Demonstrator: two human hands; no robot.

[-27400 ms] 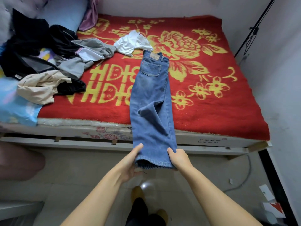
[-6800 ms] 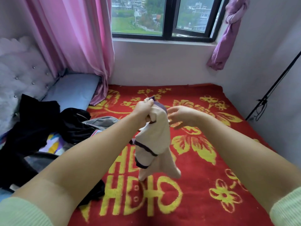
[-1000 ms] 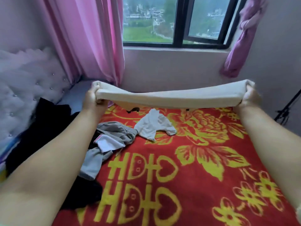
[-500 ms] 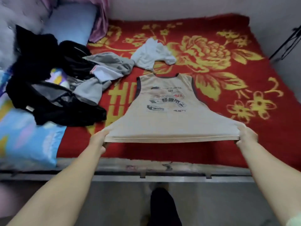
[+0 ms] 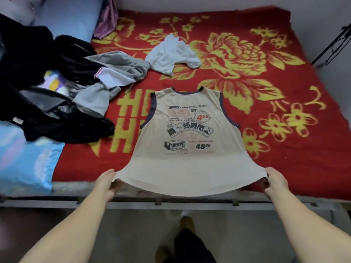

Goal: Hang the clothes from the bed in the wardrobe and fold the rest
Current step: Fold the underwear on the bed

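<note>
I have the beige sleeveless cotton top with dark navy trim and a printed graphic point(image 5: 185, 141) spread print-side up on the red blanket with yellow flowers point(image 5: 284, 145) that covers the bed, neck pointing away from me and the hem hanging just past the near edge of the mattress. My left hand point(image 5: 106, 184) pinches the left hem corner and my right hand point(image 5: 275, 184) pinches the right one — fingers point(image 5: 270, 172) curled round the cloth on both sides, the hem stretched between them and sagging a little in the middle.

My read is that this is the laying-flat stage before folding. To do it well I would keep even tension on both corners and draw the hem lightly toward me so the body lies smooth, then let it down onto the blanket instead of leaving it draped over the edge. The sides flare wider at the hem than at the shoulders, so I would square them up before bringing either side inward.

The clutter matters — the crumpled grey garment point(image 5: 114, 76) and the heap of black clothes point(image 5: 53, 95) sit near the top's left side, and the small white cloth point(image 5: 171, 54) lies beyond the neckline. None touches the top, but a fold toward the left should stay clear of that pile.
</note>
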